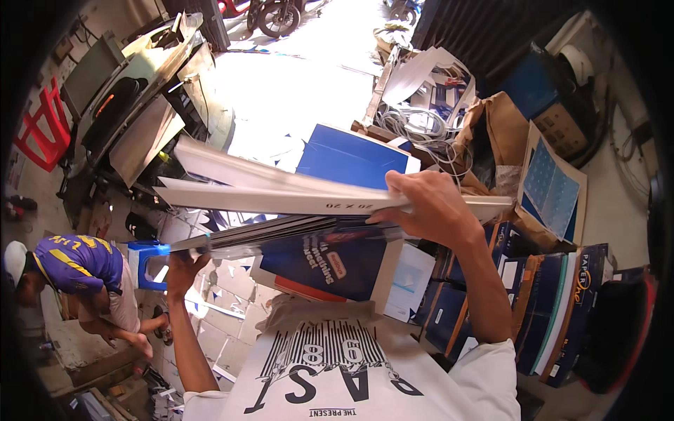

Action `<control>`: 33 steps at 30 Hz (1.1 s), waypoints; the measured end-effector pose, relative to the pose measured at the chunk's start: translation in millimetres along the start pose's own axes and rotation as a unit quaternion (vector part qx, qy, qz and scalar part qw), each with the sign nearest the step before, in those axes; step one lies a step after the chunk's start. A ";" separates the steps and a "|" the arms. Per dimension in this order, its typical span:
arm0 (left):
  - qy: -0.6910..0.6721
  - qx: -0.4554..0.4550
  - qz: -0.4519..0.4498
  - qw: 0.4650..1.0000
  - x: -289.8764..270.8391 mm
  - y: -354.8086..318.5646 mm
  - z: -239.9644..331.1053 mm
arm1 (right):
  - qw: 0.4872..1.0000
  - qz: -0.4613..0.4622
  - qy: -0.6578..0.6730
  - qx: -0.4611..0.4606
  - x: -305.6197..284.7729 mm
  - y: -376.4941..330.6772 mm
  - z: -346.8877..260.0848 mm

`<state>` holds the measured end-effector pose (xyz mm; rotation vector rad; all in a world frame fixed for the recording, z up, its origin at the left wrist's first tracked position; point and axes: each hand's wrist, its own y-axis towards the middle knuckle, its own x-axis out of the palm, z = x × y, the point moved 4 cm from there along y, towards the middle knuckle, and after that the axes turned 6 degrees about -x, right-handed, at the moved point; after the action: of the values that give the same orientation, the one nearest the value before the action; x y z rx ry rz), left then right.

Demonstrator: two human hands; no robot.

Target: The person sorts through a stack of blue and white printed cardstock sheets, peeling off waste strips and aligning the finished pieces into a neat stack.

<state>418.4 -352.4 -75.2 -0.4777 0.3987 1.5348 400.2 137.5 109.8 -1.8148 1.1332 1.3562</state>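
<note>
I hold a stack of flat sheets and boards in front of my chest. My right hand (428, 203) grips the right end of the top white board (281, 196), fingers over its edge. My left hand (186, 266) supports the stack from below at its left end, under a thin bundle of dark sheets (281, 231). A blue and white flat box (330, 263) lies beneath the bundle, and a blue panel (351, 158) shows above the white board.
Another person in a blue and yellow shirt (74, 263) crouches at the lower left. Stacked blue paper cartons (547, 309) stand at the right, with cardboard and cables (428, 119) behind. Machines (133, 105) line the left; motorbikes (277, 14) stand on the bright street beyond.
</note>
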 end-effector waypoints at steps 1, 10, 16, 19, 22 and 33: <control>-0.054 0.048 -0.020 0.997 6.0 6.6 -13.8 | 1.000 0.004 0.004 0.003 0.5 -1.7 2.5; 0.181 0.182 0.243 0.936 21.3 4.2 270.8 | 0.989 -0.106 0.092 -0.039 18.1 5.8 52.3; 0.320 0.232 -0.459 0.796 250.0 76.0 330.6 | 0.982 -0.135 0.128 0.026 2.5 -0.1 45.4; 0.390 0.141 -0.542 0.731 271.5 79.8 338.0 | 0.966 0.251 0.053 -0.031 -21.8 -64.4 77.5; 0.333 0.196 -0.500 0.775 283.9 78.9 336.7 | 0.931 0.312 0.175 0.078 11.0 -144.6 142.8; 0.340 0.067 -0.521 0.780 270.2 108.0 333.1 | 0.811 0.156 0.522 0.212 147.1 -128.4 215.7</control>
<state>295.1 50.6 58.8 -0.9413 0.6408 0.2027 435.7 337.6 -98.4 -2.0596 2.1405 0.0405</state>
